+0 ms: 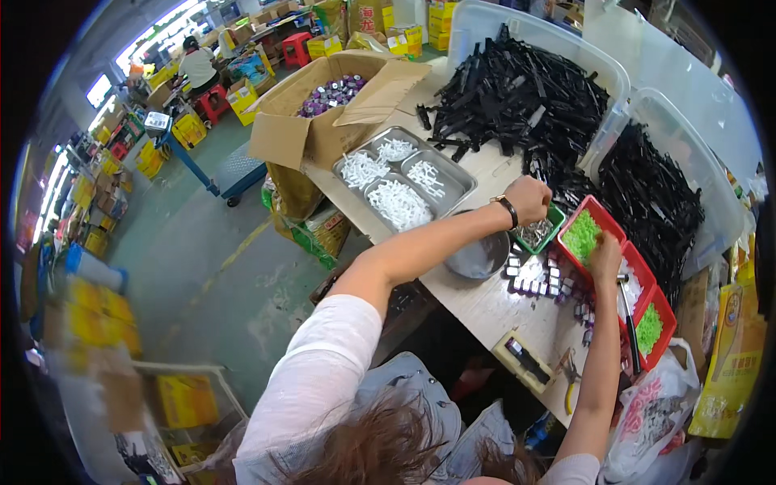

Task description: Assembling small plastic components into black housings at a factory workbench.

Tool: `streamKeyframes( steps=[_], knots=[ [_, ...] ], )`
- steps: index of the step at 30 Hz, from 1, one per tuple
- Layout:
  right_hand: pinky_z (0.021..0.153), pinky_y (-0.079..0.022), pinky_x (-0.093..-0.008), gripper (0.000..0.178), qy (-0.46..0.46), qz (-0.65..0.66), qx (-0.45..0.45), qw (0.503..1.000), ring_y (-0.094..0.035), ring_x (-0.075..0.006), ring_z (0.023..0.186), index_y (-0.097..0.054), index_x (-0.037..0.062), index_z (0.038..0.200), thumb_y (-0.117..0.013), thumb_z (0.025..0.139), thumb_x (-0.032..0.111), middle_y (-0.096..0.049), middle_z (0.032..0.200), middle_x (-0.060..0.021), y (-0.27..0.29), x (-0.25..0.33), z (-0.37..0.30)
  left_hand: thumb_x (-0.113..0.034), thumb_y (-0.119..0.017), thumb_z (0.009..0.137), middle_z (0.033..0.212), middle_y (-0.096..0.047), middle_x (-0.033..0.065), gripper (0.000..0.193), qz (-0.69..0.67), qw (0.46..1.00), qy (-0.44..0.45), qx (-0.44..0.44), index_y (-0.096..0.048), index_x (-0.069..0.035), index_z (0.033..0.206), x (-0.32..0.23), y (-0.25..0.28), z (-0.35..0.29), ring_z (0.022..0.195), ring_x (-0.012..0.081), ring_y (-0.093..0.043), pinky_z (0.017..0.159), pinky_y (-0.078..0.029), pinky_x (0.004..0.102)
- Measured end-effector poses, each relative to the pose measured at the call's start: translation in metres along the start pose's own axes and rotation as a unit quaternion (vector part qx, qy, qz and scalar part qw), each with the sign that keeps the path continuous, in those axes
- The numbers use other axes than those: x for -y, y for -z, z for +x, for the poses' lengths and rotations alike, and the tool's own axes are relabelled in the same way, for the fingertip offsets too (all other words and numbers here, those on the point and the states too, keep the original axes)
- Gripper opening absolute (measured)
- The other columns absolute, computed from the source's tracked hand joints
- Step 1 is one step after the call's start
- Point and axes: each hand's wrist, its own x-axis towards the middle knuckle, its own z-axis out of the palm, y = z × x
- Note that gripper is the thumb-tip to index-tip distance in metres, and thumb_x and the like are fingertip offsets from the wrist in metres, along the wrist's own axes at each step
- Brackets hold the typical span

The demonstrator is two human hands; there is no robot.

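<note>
My left hand (527, 200), wearing a dark wristband, is above a small green tray (558, 218) of metal bits; its fingers are curled and whatever they hold is hidden. At a red divided tray (660, 300), my right hand (605, 259) reaches into a section of small bright green pieces (583, 237), with its fingers drawn together. What lies between them is too small to make out. Small purple-and-silver parts (535, 286) stand in rows between my arms. A hammer (630, 325) with a black handle rests against the red tray, beside my right wrist.
Clear bins (622, 81) of black plastic parts (517, 97) fill the back. Left are a round metal bowl (477, 257), a metal tray (459, 187) of white pieces and a cardboard box (279, 139). Yellow-handled pliers (571, 380) and a beige fixture (524, 361) lie near the front edge.
</note>
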Motion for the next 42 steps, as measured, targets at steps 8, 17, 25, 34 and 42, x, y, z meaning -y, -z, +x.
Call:
streamKeyframes(
  steps=[8,17,25,34,42],
  knots=[
    [0.085,-0.054,-0.0297,0.024,-0.268,0.65,0.131,0.698,-0.067,-0.017,0.091,-0.065,-0.0051,0.111,-0.064,0.088,0.002,-0.069,0.103,-0.013,0.11,0.157,-0.157,-0.006,-0.068,0.082,0.077,-0.069,0.0096,0.012,-0.626,0.685,0.324,0.185,-0.067,0.003,0.088,-0.129,0.051,-0.184,0.067,0.0155,-0.067,0.064,-0.053,0.0245],
    [0.086,-0.055,-0.0325,0.018,-0.323,0.709,0.005,0.627,-0.067,-0.0219,0.095,-0.065,-0.0066,0.106,-0.062,0.089,-0.002,-0.067,0.107,-0.0186,0.118,0.162,-0.254,-0.005,-0.067,0.082,0.076,-0.068,0.0105,0.009,-0.647,0.636,0.384,0.171,-0.067,0.002,0.087,-0.172,0.016,-0.236,0.064,0.0146,-0.066,0.061,-0.052,0.0238],
    [0.087,-0.052,-0.0288,0.017,-0.259,0.629,-0.025,0.732,-0.066,-0.0205,0.098,-0.065,-0.0056,0.105,-0.061,0.089,-0.003,-0.067,0.11,-0.0178,0.116,0.154,-0.267,-0.009,-0.068,0.084,0.079,-0.069,0.01,0.012,-0.627,0.642,0.404,0.177,-0.067,0.002,0.089,-0.182,0.009,-0.234,0.065,0.013,-0.066,0.065,-0.054,0.0231],
    [0.073,-0.051,-0.0212,0.01,-0.302,0.503,0.092,0.805,-0.064,-0.0072,0.08,-0.067,-0.0024,0.094,-0.068,0.084,-0.003,-0.069,0.09,-0.0053,0.121,0.15,-0.26,-0.014,-0.072,0.085,0.082,-0.069,0.0089,0.018,-0.607,0.643,0.431,0.181,-0.067,0.002,0.092,-0.169,0.006,-0.241,0.068,0.0128,-0.067,0.064,-0.055,0.0228],
    [0.065,-0.053,-0.026,0.015,-0.068,0.251,0.068,0.963,-0.065,-0.0178,0.073,-0.064,-0.0013,0.089,-0.07,0.077,-0.007,-0.06,0.084,-0.0089,0.093,0.133,-0.24,-0.005,-0.076,0.072,0.102,-0.069,0.0084,0.02,-0.169,0.981,-0.09,-0.02,-0.067,-0.006,0.09,-0.131,-0.01,-0.243,0.102,0.0232,-0.066,0.086,-0.051,0.0361]
  ],
)
